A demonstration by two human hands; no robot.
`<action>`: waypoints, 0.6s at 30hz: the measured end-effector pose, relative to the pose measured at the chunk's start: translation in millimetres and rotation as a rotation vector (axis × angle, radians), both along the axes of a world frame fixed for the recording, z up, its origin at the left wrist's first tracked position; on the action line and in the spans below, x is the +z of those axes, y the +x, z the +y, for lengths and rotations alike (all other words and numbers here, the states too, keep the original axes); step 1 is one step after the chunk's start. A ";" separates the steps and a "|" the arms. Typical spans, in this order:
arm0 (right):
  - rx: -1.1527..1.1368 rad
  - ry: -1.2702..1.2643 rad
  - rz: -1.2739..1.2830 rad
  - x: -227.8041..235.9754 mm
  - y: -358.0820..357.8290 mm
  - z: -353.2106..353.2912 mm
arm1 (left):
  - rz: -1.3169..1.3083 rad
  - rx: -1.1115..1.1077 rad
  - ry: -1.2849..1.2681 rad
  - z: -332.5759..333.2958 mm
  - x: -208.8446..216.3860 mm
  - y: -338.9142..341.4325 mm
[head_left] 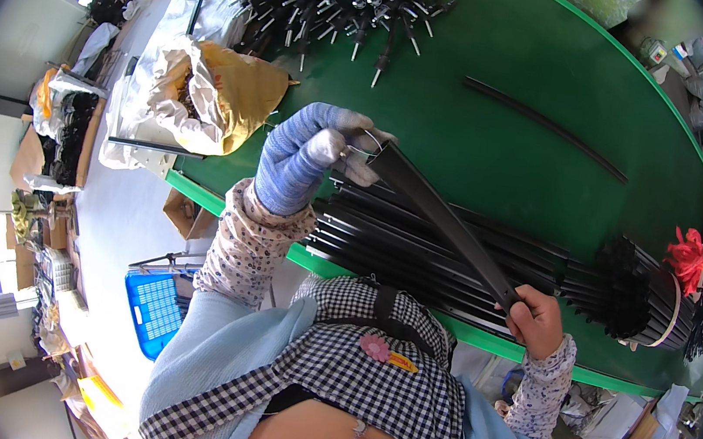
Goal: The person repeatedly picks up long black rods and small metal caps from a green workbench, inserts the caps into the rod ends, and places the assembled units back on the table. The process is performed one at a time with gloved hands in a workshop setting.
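Observation:
My left hand [296, 158], in a blue-grey knit glove, pinches a thin bent metal wire [369, 144] at the upper end of a long black tube [448, 218]. Bare, my right hand [535, 319] is closed round the tube's lower end, thumb on top. The tube slants from upper left to lower right above a row of similar black tubes [416, 267] lying along the near side of the green table [433, 124]. Whether the wire sits inside the tube's end or only touches it, I cannot tell.
Black rods with metal tips [333, 11] are piled at the far left. Nearer stands an open yellow bag [247, 106]. A single black bar [547, 129] lies farther back. At right, a red flower-like ornament [687, 261] rests by a banded bundle [664, 315]. A blue crate [151, 313] is at lower left.

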State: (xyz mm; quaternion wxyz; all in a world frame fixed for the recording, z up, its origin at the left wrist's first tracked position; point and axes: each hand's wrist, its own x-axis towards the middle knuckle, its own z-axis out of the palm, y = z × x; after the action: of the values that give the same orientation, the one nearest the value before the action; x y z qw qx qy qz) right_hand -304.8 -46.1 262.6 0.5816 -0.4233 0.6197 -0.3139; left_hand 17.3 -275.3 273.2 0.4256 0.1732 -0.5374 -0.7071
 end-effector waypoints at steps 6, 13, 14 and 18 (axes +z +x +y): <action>0.046 -0.012 0.018 -4.8 -4.6 4.7 | -0.097 0.049 -0.207 6.9 5.5 13.3; 0.079 -0.087 0.169 -9.9 -6.1 11.2 | -0.302 -0.089 -0.409 1.8 30.7 16.5; 0.089 -0.100 0.175 -11.6 -6.8 11.5 | -0.262 -0.109 -0.321 2.2 25.7 16.4; 0.101 -0.044 0.076 -15.8 -0.6 15.9 | -0.059 -0.183 -0.038 5.6 -1.9 8.6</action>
State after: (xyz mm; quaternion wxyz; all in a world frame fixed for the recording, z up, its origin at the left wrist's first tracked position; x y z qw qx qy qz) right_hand -305.4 -30.2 246.9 0.5635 -0.4784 0.6120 -0.2813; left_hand 25.9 -269.7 271.3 0.3467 0.1361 -0.5765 -0.7273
